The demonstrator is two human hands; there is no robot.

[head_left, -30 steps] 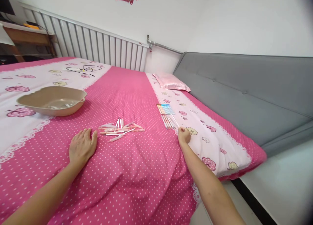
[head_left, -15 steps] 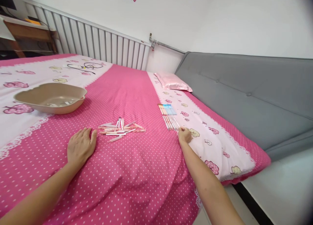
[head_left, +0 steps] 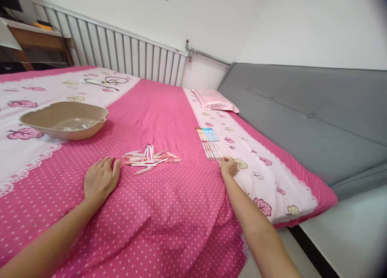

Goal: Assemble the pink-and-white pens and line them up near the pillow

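My left hand (head_left: 101, 177) lies palm down on the pink polka-dot bedspread (head_left: 145, 229), fingers stretched out, just left of a loose pile of pink and white pens (head_left: 148, 159). My right hand (head_left: 229, 166) pinches the near end of a slim pale pen (head_left: 217, 152), at the right end of a row of white and reddish pens (head_left: 208, 151). Directly beyond that row is another neat row of orange and blue pens (head_left: 207, 134), lying side by side. The fingertips of my right hand partly hide the pen's end.
A beige plastic basin (head_left: 87, 132) stands on the bed at the left. Behind it lies a black cable (head_left: 116, 81). A pink pillow (head_left: 213, 99) rests near the grey headboard (head_left: 302, 100) on the right. A white radiator (head_left: 121, 48) runs along the back wall.
The view has shifted very slightly. Both hands and the pens look almost the same, with my right hand still at the right end of the nearer row.
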